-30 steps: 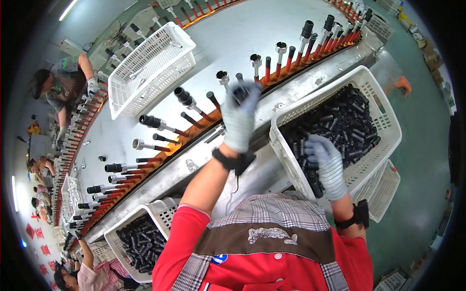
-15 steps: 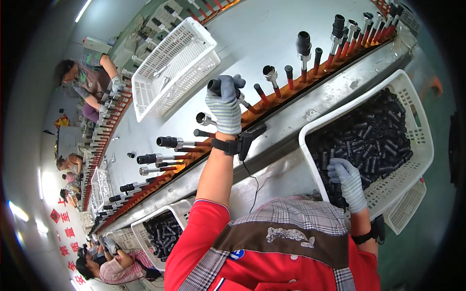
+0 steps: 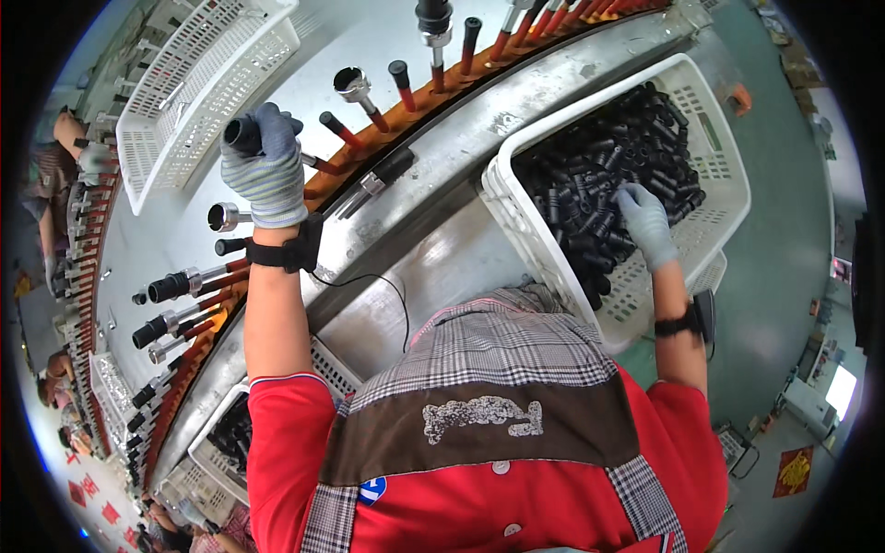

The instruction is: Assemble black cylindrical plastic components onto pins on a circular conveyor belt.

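Cloth of a grey-checked apron with a brown band (image 3: 530,346) is nearest, worn over a red short-sleeved shirt (image 3: 433,507). To the right, a deep white perforated plastic basket (image 3: 627,318) holds a heap of short black ribbed cylinders (image 3: 636,157); the right hand (image 3: 648,229), in a pale knitted glove, reaches in with fingers curled against them, though whether it pinches one I cannot tell. Farther out, the left hand (image 3: 265,175), in a grey striped glove, is closed around a black hollow-ended sleeve (image 3: 242,135), near an orange track (image 3: 424,103) set with red rods, some topped by silver metal cups (image 3: 361,95). The sleeve looks light and stiff, perhaps slightly slick; its barrel seems the best hold. Beyond, on a bare silver metal counter (image 3: 364,28), stands another white perforated basket (image 3: 217,106), then a co-worker (image 3: 55,189) past its far side
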A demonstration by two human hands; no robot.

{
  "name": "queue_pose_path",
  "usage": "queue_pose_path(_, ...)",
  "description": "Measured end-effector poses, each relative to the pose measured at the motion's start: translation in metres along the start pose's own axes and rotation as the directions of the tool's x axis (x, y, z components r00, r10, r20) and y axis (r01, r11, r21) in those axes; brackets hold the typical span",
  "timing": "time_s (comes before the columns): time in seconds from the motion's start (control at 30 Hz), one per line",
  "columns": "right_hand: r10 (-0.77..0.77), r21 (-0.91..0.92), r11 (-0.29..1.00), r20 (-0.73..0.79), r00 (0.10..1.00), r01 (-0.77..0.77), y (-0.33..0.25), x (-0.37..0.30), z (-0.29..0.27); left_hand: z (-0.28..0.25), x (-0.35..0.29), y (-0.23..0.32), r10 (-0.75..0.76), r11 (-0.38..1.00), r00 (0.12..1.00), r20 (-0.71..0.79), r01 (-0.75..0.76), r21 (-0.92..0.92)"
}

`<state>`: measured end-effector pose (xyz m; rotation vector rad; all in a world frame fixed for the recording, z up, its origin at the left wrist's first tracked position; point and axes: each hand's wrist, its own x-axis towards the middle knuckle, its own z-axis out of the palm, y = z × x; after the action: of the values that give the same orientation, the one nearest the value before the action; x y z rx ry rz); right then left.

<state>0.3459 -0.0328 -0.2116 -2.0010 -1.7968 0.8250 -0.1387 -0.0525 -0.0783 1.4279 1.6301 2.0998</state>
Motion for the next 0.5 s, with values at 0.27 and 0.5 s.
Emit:
queue_pose_path(0.27, -0.01, -0.452, 0.876, 0.338, 0.941, 0.172, -0.023, -0.109, 0.06, -0.118, -0.029, -0.018, -0.153, 0.97, 0.976, -0.152, 0.12, -0.21)
queue_pose_path(0.5, 0.061, -0.375, 0.926, 0.227, 0.972, 0.029, -0.017, -0.093, 0.052, -0.155, -0.038, 0.003, -0.122, 0.992, 0.973, -0.197, 0.119, -0.03)
